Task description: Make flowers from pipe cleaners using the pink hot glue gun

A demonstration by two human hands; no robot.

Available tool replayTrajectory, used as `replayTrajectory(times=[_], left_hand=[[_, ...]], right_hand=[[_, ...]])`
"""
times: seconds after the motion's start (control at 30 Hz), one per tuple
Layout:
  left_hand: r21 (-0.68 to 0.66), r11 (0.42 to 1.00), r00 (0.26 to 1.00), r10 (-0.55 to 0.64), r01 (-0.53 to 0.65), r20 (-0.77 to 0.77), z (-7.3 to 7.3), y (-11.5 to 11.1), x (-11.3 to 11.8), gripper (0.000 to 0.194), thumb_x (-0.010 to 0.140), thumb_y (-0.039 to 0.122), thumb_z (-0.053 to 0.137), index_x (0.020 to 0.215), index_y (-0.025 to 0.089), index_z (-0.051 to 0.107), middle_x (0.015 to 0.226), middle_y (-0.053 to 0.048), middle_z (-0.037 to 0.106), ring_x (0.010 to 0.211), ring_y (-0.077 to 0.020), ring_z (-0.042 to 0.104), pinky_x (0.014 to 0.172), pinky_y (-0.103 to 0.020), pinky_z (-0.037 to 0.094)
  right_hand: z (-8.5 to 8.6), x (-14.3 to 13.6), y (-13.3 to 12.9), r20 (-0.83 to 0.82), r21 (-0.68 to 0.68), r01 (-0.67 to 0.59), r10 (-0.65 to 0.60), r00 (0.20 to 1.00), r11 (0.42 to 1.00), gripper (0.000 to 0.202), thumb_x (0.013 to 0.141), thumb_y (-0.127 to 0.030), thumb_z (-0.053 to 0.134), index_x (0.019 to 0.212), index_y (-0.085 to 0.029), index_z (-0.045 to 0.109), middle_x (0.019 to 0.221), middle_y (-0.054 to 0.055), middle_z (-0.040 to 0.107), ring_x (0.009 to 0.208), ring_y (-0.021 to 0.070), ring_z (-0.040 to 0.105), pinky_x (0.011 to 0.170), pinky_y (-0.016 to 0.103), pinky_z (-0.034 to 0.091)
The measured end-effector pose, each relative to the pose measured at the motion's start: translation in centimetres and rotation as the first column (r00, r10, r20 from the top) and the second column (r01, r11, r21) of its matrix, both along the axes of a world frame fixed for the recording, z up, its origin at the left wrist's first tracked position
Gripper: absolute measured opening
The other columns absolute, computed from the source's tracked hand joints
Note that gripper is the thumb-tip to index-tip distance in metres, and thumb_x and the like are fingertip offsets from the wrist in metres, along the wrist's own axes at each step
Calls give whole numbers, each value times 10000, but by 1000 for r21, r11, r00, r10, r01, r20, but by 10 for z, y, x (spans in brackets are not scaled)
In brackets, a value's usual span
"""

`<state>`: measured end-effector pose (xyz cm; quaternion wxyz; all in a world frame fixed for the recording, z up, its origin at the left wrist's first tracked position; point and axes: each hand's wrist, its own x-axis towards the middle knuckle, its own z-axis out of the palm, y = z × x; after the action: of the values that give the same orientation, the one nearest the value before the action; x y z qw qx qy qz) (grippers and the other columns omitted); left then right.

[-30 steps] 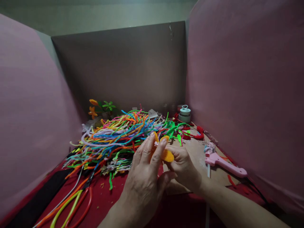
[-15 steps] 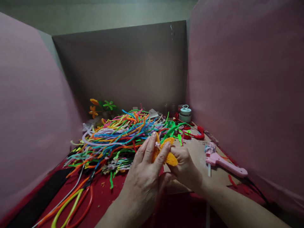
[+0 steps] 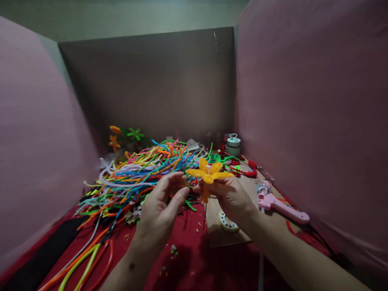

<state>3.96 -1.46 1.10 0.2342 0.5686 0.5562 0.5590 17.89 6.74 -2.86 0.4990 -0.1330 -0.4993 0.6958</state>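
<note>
A yellow-orange pipe-cleaner flower with several spread petals and a pale centre faces upward over the front of the work surface. My right hand pinches it from below, just under the petals, where a short orange part and a thin dark stem hang down. To its left, my left hand is apart from the flower, thumb and fingers parted with nothing seen between them. Behind both hands lies a large heap of coloured pipe cleaners.
A pink hot glue gun rests on a cardboard sheet, near a white ring with holes. Scissors lie front left. A mint-green container and finished-looking flowers stand at the back. Pink panels flank both sides.
My left hand has let go of the flower and moved left. The petals, cupped between both hands before, now show spread open, and the right hand holds the flower alone.
</note>
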Motion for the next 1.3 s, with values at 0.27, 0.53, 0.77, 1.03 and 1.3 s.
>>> replayTrajectory(times=[0.27, 0.53, 0.77, 1.03, 1.3], left_hand=[[-95, 910, 832, -321, 403, 453, -11, 35, 15, 194, 763, 285, 633, 895, 145, 662, 836, -33, 683, 750, -117, 596, 737, -213, 444], [-94, 808, 623, -367, 581, 691, -14, 43, 13, 229, 629, 250, 747, 765, 81, 676, 613, -67, 662, 529, -147, 611, 534, -248, 492], [-94, 822, 656, -372, 561, 657, -16, 40, 9, 149, 661, 209, 712, 622, 77, 656, 519, -21, 601, 399, -77, 524, 429, -191, 426], [24, 889, 680, -366, 457, 636, -6, 35, 0, 154, 657, 219, 717, 596, 108, 629, 491, 16, 569, 404, -65, 487, 452, -199, 403], [148, 902, 590, -382, 405, 711, -15, 38, -28, 110, 726, 202, 663, 696, 120, 597, 532, 40, 500, 435, -49, 422, 475, -204, 411]], right_hand=[[4, -4, 1, -133, -118, 0, -16, 991, 993, 118, 566, -221, 747, 669, -196, 694, 683, -2, 650, 640, 140, 543, 682, 284, 420], [-4, -8, 1, -133, -97, -107, 94, 987, 989, 118, 603, -252, 720, 634, -161, 651, 568, -21, 532, 495, 92, 402, 422, 222, 294], [-12, -9, 2, -64, 98, -139, 145, 987, 985, 168, 749, -336, 620, 746, -186, 694, 601, 11, 590, 538, 134, 494, 506, 272, 396], [6, 9, 7, 195, 200, 9, -49, 980, 980, 190, 740, -312, 629, 901, -228, 686, 843, 18, 654, 740, 144, 571, 724, 316, 428], [-10, 49, -24, 660, 741, -370, -710, 247, 560, 532, 691, -305, 661, 1193, -173, 542, 1128, 138, 572, 1038, 324, 468, 873, 472, 369]])
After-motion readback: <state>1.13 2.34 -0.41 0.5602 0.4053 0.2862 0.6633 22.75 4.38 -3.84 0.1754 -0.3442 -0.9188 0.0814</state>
